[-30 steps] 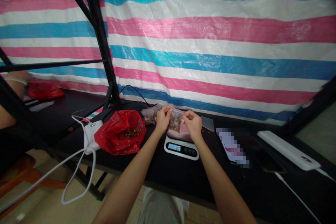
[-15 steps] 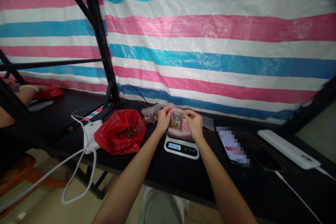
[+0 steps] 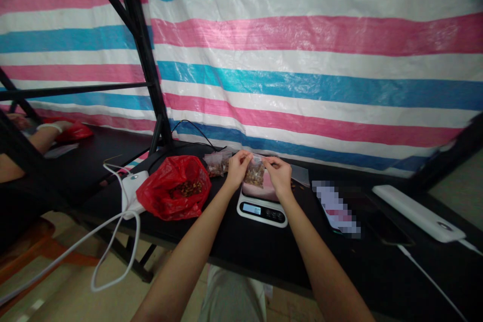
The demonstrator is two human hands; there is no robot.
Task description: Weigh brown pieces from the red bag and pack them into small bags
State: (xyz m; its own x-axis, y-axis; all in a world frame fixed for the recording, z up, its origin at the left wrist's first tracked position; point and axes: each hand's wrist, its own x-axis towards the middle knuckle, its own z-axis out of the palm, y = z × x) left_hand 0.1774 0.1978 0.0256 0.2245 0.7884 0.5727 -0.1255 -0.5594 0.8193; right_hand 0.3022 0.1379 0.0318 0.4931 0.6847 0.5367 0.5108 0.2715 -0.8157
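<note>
Between my hands hangs a small clear plastic bag (image 3: 255, 175), partly filled with brown, dried-looking pieces. My left hand (image 3: 238, 167) pinches its top left corner, and my right hand (image 3: 278, 175) pinches the top right. The bag is over the pink plate of a white kitchen scale (image 3: 261, 212); whether it touches the plate I cannot tell. The scale's display is lit. To the left, a red plastic bag (image 3: 177, 188) lies open with more brown pieces inside. Filled clear bags (image 3: 218, 163) lie just behind my left hand.
A flat clear bag (image 3: 301, 175) lies right of the scale. Farther right are a phone (image 3: 335, 209), a dark phone (image 3: 388, 226) and a white power bank (image 3: 418, 213) with cables. A white power strip (image 3: 133, 192) sits at left. Another person's arm (image 3: 45, 136) is at far left.
My hands stay on the small bag's top edge with hardly any movement. The view shifts slightly. At far left the other person's hand has moved a little to the right over a red bag.
</note>
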